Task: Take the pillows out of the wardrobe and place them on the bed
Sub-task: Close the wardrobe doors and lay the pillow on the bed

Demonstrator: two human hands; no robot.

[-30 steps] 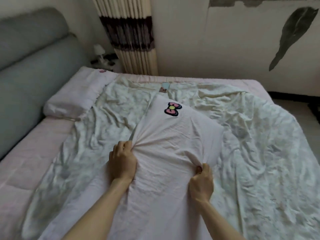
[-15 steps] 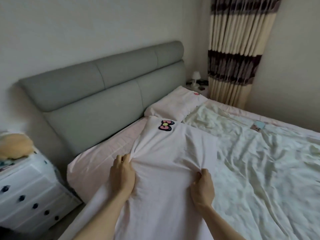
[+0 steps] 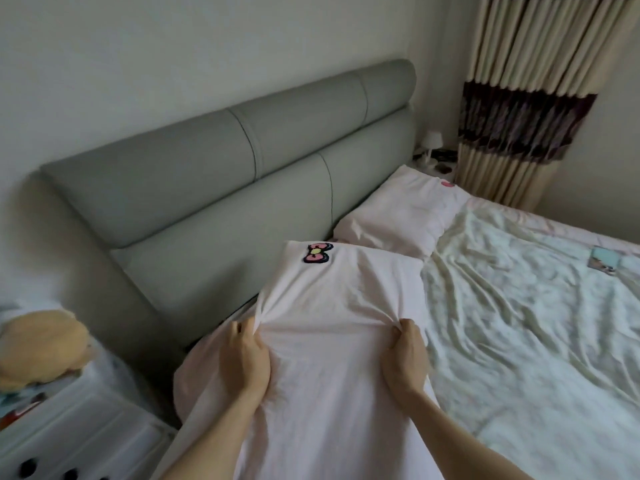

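I hold a pale pink pillow (image 3: 336, 306) with a pink bow patch near its far corner, out over the near side of the bed (image 3: 519, 306), close to the grey headboard (image 3: 242, 174). My left hand (image 3: 244, 358) grips bunched fabric on the pillow's left side. My right hand (image 3: 405, 355) grips its right side the same way. A second pink pillow (image 3: 398, 213) lies flat at the head of the bed, on the far side, against the headboard. The wardrobe is out of view.
A crumpled white quilt (image 3: 526, 323) covers most of the bed, with a small light-blue item (image 3: 604, 259) on it. A white drawer unit (image 3: 69, 420) with a yellow plush toy (image 3: 38, 344) stands at the left. A striped curtain (image 3: 526, 98) hangs behind a small lamp (image 3: 431, 147).
My view has swung left from the quilt to the headboard. The pillow, still gripped in both hands, has moved toward the head of the bed next to the other pillow.
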